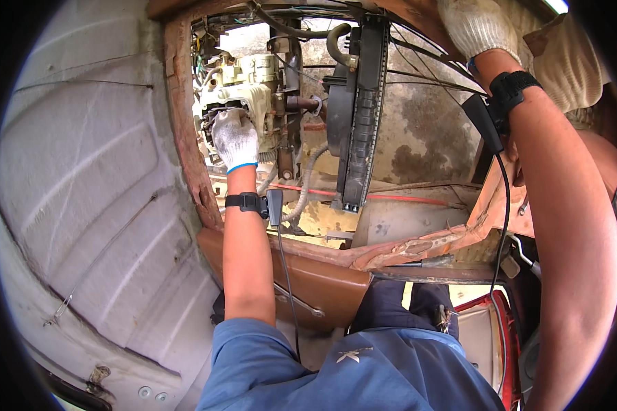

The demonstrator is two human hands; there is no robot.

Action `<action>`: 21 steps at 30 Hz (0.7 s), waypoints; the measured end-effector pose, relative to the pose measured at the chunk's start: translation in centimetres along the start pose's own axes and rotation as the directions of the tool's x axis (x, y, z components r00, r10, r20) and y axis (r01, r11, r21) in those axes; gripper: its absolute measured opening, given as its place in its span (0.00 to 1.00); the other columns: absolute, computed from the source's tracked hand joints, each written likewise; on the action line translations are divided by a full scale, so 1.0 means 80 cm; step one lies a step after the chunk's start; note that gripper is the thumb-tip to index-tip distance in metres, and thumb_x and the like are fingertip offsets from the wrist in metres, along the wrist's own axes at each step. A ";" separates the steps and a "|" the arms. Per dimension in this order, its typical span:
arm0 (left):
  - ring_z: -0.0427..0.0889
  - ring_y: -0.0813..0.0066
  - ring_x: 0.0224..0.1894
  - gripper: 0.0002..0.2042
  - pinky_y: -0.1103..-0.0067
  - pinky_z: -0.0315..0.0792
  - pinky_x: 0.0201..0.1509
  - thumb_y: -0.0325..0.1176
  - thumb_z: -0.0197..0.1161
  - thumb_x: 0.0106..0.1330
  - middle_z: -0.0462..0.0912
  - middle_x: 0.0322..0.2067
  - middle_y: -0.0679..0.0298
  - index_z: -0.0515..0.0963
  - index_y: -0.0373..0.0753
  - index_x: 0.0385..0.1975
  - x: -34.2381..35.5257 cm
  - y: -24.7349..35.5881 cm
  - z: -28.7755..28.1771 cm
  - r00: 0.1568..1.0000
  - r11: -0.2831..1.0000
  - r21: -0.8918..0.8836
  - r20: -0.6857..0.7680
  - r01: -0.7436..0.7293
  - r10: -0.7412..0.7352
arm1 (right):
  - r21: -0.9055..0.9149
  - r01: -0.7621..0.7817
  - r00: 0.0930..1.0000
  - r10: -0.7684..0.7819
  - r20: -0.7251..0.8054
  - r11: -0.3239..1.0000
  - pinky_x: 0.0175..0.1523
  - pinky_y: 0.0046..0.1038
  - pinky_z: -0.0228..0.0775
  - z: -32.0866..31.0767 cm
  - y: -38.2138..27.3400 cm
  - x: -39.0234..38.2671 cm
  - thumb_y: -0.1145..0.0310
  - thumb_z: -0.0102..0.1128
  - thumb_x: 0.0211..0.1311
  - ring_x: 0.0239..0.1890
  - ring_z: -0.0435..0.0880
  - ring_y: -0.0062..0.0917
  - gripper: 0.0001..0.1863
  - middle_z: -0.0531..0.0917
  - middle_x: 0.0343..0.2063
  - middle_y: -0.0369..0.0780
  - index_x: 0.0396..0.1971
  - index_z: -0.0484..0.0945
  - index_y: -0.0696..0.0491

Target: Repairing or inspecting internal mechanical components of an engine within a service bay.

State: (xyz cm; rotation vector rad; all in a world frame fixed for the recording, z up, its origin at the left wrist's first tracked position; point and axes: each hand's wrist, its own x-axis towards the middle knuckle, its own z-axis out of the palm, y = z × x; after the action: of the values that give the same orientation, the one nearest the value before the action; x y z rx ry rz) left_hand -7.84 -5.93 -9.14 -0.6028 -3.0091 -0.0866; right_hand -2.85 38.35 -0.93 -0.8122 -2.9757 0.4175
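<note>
My left hand [235, 139], in a white knitted glove with a blue cuff, reaches into a dark opening of the pale metal engine [253, 92]. Its fingertips are hidden there, so I cannot see what they touch or hold. At the upper right my right hand [480, 29], gloved too, rests by the rusty brown edge of the vehicle's floor opening [425, 20]. The top of the picture cuts off its fingers. Each wrist wears a black strap with a small black device and a cable.
A tall black radiator [371, 109] with a fan shroud stands right of the engine, with a black hose [337, 44] at its top. A red pipe [391, 198] crosses below. Grey sheet metal [96, 151] fills the left. A brown padded panel [308, 277] lies nearer my body.
</note>
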 end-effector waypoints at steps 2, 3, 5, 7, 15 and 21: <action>0.84 0.48 0.37 0.07 0.59 0.78 0.46 0.32 0.66 0.59 0.84 0.30 0.46 0.86 0.37 0.30 0.000 -0.001 0.000 0.999 0.999 0.018 -0.023 -0.035 0.036 | 0.067 -0.126 0.992 0.126 0.010 0.990 0.54 0.49 0.77 -0.002 0.000 0.000 0.53 0.41 0.75 0.44 0.86 0.51 0.24 0.87 0.42 0.54 0.39 0.85 0.54; 0.84 0.48 0.37 0.06 0.59 0.78 0.46 0.31 0.65 0.58 0.84 0.31 0.47 0.86 0.37 0.30 -0.002 -0.002 0.000 1.000 0.997 0.072 0.003 0.020 -0.020 | 0.081 -0.096 0.995 0.096 0.004 0.992 0.53 0.49 0.77 -0.003 -0.001 -0.001 0.53 0.41 0.75 0.44 0.86 0.51 0.24 0.87 0.42 0.53 0.39 0.85 0.53; 0.84 0.48 0.37 0.05 0.61 0.78 0.45 0.29 0.65 0.57 0.84 0.31 0.48 0.86 0.37 0.29 -0.001 -0.002 0.001 0.992 0.982 0.160 0.057 0.101 -0.112 | 0.093 -0.067 0.998 0.067 0.002 0.993 0.53 0.49 0.77 -0.002 -0.001 -0.001 0.53 0.41 0.75 0.44 0.86 0.51 0.24 0.87 0.42 0.53 0.39 0.85 0.53; 0.84 0.48 0.37 0.05 0.60 0.78 0.45 0.30 0.65 0.58 0.84 0.31 0.47 0.86 0.37 0.29 0.001 -0.003 0.000 1.000 0.991 0.132 0.028 0.009 -0.013 | 0.067 -0.057 0.998 0.057 -0.007 0.996 0.53 0.49 0.76 0.000 0.000 0.000 0.53 0.41 0.75 0.44 0.86 0.51 0.24 0.87 0.42 0.53 0.40 0.85 0.53; 0.85 0.48 0.37 0.07 0.61 0.79 0.45 0.34 0.66 0.62 0.85 0.31 0.48 0.86 0.38 0.29 -0.004 0.003 -0.001 0.998 0.985 0.168 0.030 0.050 -0.056 | 0.063 -0.101 0.995 0.100 0.019 0.993 0.53 0.50 0.76 -0.002 -0.002 0.001 0.53 0.40 0.76 0.45 0.86 0.52 0.24 0.87 0.41 0.52 0.42 0.84 0.51; 0.85 0.50 0.35 0.07 0.60 0.79 0.45 0.32 0.67 0.61 0.85 0.30 0.49 0.85 0.36 0.26 0.001 0.001 -0.004 1.000 0.992 0.125 0.000 0.002 -0.002 | 0.043 -0.132 0.991 0.130 0.032 0.990 0.54 0.49 0.76 0.004 0.000 0.002 0.53 0.40 0.76 0.45 0.86 0.52 0.24 0.87 0.42 0.52 0.42 0.85 0.52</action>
State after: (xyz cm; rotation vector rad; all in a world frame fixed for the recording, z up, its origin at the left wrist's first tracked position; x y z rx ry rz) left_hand -7.90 -5.85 -8.84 -0.5867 -2.9867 0.1005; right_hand -2.99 38.36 -1.23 -1.0093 -2.9371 0.5031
